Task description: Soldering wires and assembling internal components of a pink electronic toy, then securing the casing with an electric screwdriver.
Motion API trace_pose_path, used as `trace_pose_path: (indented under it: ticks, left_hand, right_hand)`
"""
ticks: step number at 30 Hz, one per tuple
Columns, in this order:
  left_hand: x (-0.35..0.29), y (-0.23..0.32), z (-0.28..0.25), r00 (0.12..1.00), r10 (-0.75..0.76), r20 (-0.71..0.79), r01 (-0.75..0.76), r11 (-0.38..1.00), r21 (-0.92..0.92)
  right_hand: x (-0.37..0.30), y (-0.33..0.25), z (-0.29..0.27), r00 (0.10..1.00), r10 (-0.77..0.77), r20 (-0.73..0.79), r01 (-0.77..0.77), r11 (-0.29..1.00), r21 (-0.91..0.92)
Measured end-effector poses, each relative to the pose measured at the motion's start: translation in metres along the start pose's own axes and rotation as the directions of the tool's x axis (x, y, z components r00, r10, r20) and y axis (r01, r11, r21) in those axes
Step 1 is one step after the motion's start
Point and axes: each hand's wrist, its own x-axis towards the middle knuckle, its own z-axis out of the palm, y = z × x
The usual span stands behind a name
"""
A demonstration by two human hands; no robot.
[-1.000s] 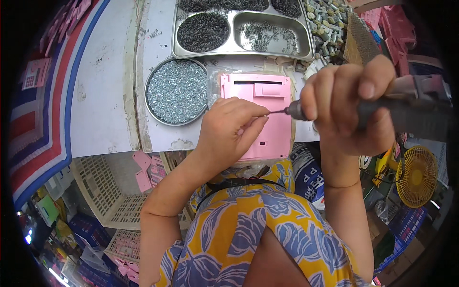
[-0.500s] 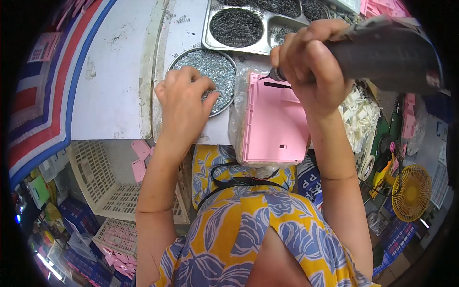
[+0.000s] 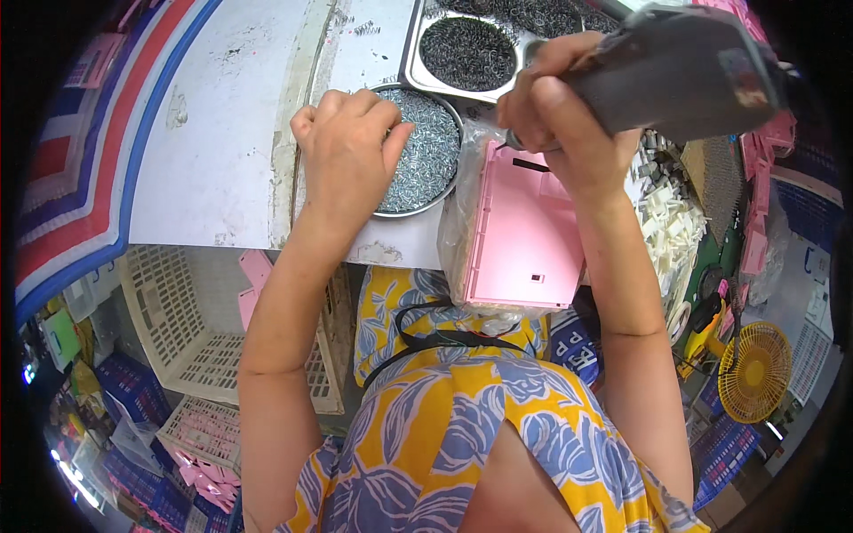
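My right hand (image 3: 569,120) is wrapped round a dark power screwdriver (image 3: 675,75), blurred by motion. Its tip points down at the top left corner of a pink plastic housing (image 3: 529,240), which lies on clear plastic wrap (image 3: 455,204). A black strip (image 3: 530,165) shows near the housing's upper edge. At the left rim of a round metal dish (image 3: 459,164) full of small silvery screws (image 3: 422,147) is my left hand (image 3: 346,151), palm down. Its fingers are bent and its thumb stands apart; the fingertips are hidden.
Behind the dish a metal tray (image 3: 413,71) holds black springs (image 3: 466,53). White plastic parts (image 3: 666,222) are heaped at the right. A yellow fan (image 3: 755,371) stands at lower right, a cream crate (image 3: 164,329) at lower left. Blue-edged striped cloth (image 3: 133,169) hangs along the left.
The view has shifted slightly, so the table things sit further right. My left hand has drawn left from over the screws to the dish's rim. The screwdriver stays by the housing's corner.
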Motion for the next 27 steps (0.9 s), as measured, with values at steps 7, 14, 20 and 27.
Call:
trace_pose_path:
  ticks: [7,14,20,27]
  left_hand:
    - [-0.017,0.052,-0.009,0.998,0.057,0.011,-0.045,0.876,-0.480]
    - [-0.018,0.064,-0.010,0.998,0.049,0.037,-0.021,0.838,-0.546]
    - [-0.022,0.065,-0.014,0.994,0.108,-0.001,-0.101,0.926,-0.365]
    - [-0.017,0.022,-0.027,0.987,-0.041,0.154,0.033,0.998,0.054]
  right_hand:
    - [0.001,-0.055,0.006,0.975,-0.025,0.220,-0.014,0.984,0.175]
    - [-0.008,-0.061,0.013,0.977,0.045,0.211,-0.067,0.993,0.099]
    - [-0.013,-0.049,0.017,0.975,-0.028,0.221,0.002,0.993,0.118]
    - [-0.032,-0.043,0.026,0.988,0.142,-0.063,-0.133,0.983,0.123]
